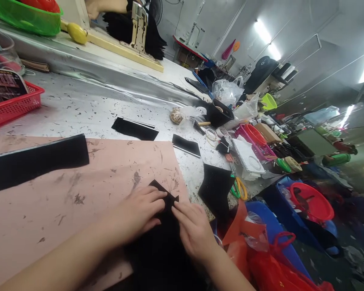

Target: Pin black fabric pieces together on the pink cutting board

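Fingers of both hands flat on black fabric piece (166, 199).

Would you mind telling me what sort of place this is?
Probably a garment or sewing workshop: both hands, left hand and right hand, press black fabric on a pink sheet, with scissors and a sewing machine nearby.

My tabletop (87, 109) is scuffed and flecked with black scraps. On it lie a pink sheet (79, 190), black fabric pieces (135, 129), a red basket (13, 107), a spiral notebook (247, 155) and green-handled scissors (239, 188) by the edge.
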Demonstrator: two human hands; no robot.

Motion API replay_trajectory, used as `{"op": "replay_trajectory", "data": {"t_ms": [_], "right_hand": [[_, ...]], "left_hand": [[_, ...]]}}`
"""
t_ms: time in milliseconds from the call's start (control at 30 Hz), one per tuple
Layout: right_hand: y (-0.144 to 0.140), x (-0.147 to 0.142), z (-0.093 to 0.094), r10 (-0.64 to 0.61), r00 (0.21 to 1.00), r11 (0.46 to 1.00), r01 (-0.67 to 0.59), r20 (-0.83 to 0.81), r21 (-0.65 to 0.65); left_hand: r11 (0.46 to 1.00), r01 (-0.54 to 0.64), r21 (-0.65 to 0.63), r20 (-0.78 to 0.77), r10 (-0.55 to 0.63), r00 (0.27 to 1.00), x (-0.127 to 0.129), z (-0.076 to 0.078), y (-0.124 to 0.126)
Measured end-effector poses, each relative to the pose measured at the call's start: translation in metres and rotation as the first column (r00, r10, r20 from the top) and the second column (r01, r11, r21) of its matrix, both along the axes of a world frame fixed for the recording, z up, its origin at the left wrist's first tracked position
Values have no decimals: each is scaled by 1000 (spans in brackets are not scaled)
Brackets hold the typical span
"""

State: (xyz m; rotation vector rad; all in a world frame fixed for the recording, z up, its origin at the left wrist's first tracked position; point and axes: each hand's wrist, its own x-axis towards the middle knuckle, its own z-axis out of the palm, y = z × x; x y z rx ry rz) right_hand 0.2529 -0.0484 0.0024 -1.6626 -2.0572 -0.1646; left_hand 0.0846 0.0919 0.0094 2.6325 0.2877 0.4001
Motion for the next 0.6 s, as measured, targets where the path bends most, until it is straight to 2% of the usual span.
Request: {"op": "replay_trajectory", "data": {"t_ms": [133,267,467,600], "right_hand": [[-8,-5,2,-28,996,988,41,86,-151],[-7,-7,5,-65,990,966,94,127,-242],[7,1,11,12,987,954,37,161,-296],[14,9,5,-136,981,952,169,142,-256]], "left_hand": [[999,14,48,-12,-13,1000,-3,2,-3],[994,-1,109,-20,3,1000,-7,4,-4],[983,-23,183,-61,35,998,-13,7,-4],[934,-82,347,-63,111,992,-27,3,-17]]}}
